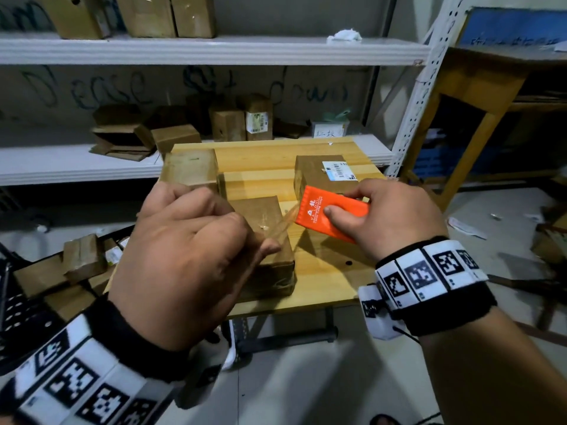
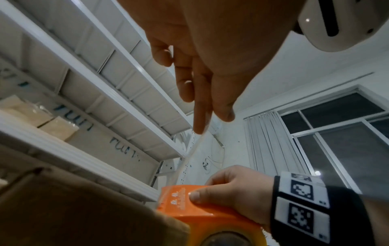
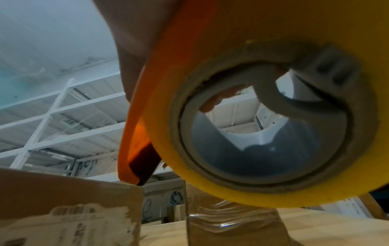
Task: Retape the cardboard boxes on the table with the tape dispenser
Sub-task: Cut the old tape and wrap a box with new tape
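Note:
My right hand point(image 1: 380, 216) grips an orange tape dispenser point(image 1: 331, 211) above the wooden table point(image 1: 325, 271), thumb on its top plate. The dispenser point(image 2: 189, 204) holds a yellowish tape roll point(image 3: 271, 119). A clear strip of tape point(image 1: 283, 223) runs from the dispenser's edge to my left hand point(image 1: 196, 256), which pinches its free end between thumb and forefinger; the left wrist view shows the same tape strip point(image 2: 195, 146) stretched between both hands. Under the strip sits a brown cardboard box point(image 1: 267, 240). Two more boxes stand behind: one at the left point(image 1: 190, 168), one with a white label point(image 1: 322, 173).
White metal shelving point(image 1: 184, 50) behind the table carries several cardboard boxes. More boxes point(image 1: 82, 259) lie on the floor at the left. A wooden stool or table point(image 1: 478, 87) stands at the right, with paper scraps on the floor.

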{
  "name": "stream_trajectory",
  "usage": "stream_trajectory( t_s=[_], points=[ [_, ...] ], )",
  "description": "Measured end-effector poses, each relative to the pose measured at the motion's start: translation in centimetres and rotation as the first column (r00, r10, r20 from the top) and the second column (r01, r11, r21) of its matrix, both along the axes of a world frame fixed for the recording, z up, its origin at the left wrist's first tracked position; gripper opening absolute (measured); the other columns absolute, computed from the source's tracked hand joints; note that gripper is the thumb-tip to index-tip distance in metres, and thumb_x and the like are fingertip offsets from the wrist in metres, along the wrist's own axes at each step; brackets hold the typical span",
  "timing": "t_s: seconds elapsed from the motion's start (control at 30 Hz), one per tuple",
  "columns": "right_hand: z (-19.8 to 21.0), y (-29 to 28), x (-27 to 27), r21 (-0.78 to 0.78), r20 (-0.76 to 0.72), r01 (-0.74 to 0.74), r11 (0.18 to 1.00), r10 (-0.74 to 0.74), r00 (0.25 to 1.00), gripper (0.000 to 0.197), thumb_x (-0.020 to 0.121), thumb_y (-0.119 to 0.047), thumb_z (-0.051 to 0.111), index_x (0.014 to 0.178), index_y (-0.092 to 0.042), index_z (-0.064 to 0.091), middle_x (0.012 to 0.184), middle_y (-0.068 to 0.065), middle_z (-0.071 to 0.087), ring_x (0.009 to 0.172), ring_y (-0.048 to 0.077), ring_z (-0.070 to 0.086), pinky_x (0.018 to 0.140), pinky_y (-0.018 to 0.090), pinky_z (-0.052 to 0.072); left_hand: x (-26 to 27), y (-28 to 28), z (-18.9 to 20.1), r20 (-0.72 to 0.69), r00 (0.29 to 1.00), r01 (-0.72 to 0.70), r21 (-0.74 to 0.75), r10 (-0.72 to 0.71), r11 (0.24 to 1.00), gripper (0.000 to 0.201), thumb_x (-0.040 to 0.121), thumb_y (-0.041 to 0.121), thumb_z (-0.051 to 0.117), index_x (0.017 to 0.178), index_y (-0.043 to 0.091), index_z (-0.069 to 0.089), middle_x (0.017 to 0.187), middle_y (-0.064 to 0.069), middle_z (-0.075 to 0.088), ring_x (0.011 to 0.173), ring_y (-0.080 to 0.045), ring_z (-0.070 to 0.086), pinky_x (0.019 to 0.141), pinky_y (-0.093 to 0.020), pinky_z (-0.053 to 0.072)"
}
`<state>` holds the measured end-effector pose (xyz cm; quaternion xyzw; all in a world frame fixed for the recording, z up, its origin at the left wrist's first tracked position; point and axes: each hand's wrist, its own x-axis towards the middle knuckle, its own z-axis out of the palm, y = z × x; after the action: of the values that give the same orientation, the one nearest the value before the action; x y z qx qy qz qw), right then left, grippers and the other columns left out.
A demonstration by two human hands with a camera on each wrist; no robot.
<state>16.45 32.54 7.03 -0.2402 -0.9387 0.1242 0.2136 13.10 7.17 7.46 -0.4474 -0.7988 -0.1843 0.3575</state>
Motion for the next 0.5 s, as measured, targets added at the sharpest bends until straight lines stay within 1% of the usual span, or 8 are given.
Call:
stream_trajectory(
  t_s=[0.13, 0.2, 0.23, 0.3, 0.33, 0.37, 0.43, 0.5],
  points=[
    [-0.3, -0.2, -0.3, 0.044, 0.066, 0.032, 0.999, -0.035, 0.997, 0.044, 0.086, -0.07, 0.062, 0.108, -0.033, 0.073, 0.077, -0.01, 0.053, 0.079, 0.018, 0.049, 0.067, 0.032, 0.04, 2.5, -0.2, 1.4, 0.107, 0.991, 0.074, 0.03, -0.077, 0.997, 0.037, 0.1, 0.043, 0.063, 0.078, 0.015, 0.073, 0.079, 0.004, 0.063, 0.077, -0.021, 0.059, 0.083, -0.042, 0.042],
    [-0.2, 1.1, -0.3, 0.042, 0.105, 0.099, 0.994, -0.103, 0.989, 0.043, 0.087, -0.068, 0.063, 0.11, -0.032, 0.071, 0.073, -0.011, 0.048, 0.08, 0.019, 0.049, 0.067, 0.033, 0.041, 4.2, -0.6, 2.6, 0.159, 0.98, 0.112, 0.066, -0.121, 0.992, 0.039, 0.102, 0.05, 0.058, 0.081, 0.021, 0.075, 0.083, 0.012, 0.06, 0.084, -0.014, 0.058, 0.088, -0.038, 0.041],
    [-0.1, 1.9, -0.1, 0.013, 0.103, 0.128, 0.992, -0.128, 0.986, 0.044, 0.087, -0.068, 0.064, 0.111, -0.032, 0.071, 0.076, -0.011, 0.051, 0.081, 0.019, 0.048, 0.068, 0.033, 0.042, 4.5, -0.7, 2.9, 0.207, 0.968, 0.124, 0.101, -0.143, 0.987, 0.037, 0.101, 0.052, 0.059, 0.083, 0.024, 0.075, 0.085, 0.016, 0.059, 0.088, -0.011, 0.058, 0.088, -0.036, 0.041],
    [0.0, 3.2, 0.1, -0.026, 0.081, 0.145, 0.989, -0.142, 0.987, 0.048, 0.086, -0.07, 0.065, 0.114, -0.032, 0.072, 0.094, -0.006, 0.065, 0.086, 0.02, 0.052, 0.07, 0.034, 0.045, 4.2, -0.8, 3.1, 0.332, 0.924, 0.117, 0.221, -0.187, 0.968, 0.029, 0.097, 0.05, 0.066, 0.083, 0.025, 0.073, 0.085, 0.017, 0.062, 0.087, -0.013, 0.063, 0.077, -0.038, 0.048],
    [-0.2, 3.4, 0.1, -0.035, 0.073, 0.136, 0.99, -0.133, 0.988, 0.05, 0.086, -0.072, 0.064, 0.115, -0.032, 0.071, 0.104, -0.003, 0.07, 0.09, 0.021, 0.057, 0.072, 0.035, 0.047, 3.8, -0.6, 3.0, 0.376, 0.908, 0.084, 0.27, -0.185, 0.959, 0.026, 0.095, 0.047, 0.071, 0.082, 0.024, 0.071, 0.083, 0.019, 0.066, 0.083, -0.011, 0.066, 0.071, -0.034, 0.051],
    [-0.5, 3.3, 0.1, -0.039, 0.075, 0.124, 0.992, -0.121, 0.99, 0.051, 0.086, -0.073, 0.063, 0.117, -0.033, 0.071, 0.11, -0.001, 0.072, 0.095, 0.024, 0.062, 0.072, 0.036, 0.05, 3.3, -0.4, 2.8, 0.404, 0.9, 0.044, 0.293, -0.166, 0.955, 0.023, 0.094, 0.042, 0.075, 0.081, 0.025, 0.069, 0.079, 0.019, 0.068, 0.081, -0.009, 0.068, 0.067, -0.025, 0.052],
    [-1.7, 2.9, -0.1, -0.018, 0.117, 0.104, 0.994, -0.101, 0.988, 0.054, 0.086, -0.075, 0.06, 0.119, -0.034, 0.069, 0.112, 0.001, 0.074, 0.101, 0.027, 0.066, 0.073, 0.037, 0.052, 2.3, -0.2, 2.2, 0.452, 0.882, -0.008, 0.299, -0.134, 0.954, 0.018, 0.09, 0.035, 0.076, 0.08, 0.025, 0.066, 0.071, 0.018, 0.071, 0.083, 0.002, 0.069, 0.066, -0.009, 0.048],
    [-2.9, 2.6, -0.1, 0.029, 0.166, 0.087, 0.996, -0.091, 0.982, 0.055, 0.086, -0.076, 0.058, 0.119, -0.033, 0.069, 0.107, 0.001, 0.074, 0.1, 0.028, 0.067, 0.074, 0.038, 0.052, 1.5, -0.2, 1.8, 0.49, 0.86, -0.027, 0.314, -0.138, 0.949, 0.016, 0.088, 0.034, 0.075, 0.079, 0.025, 0.066, 0.08, 0.021, 0.074, 0.082, 0.0, 0.069, 0.067, -0.009, 0.046]
  ],
)
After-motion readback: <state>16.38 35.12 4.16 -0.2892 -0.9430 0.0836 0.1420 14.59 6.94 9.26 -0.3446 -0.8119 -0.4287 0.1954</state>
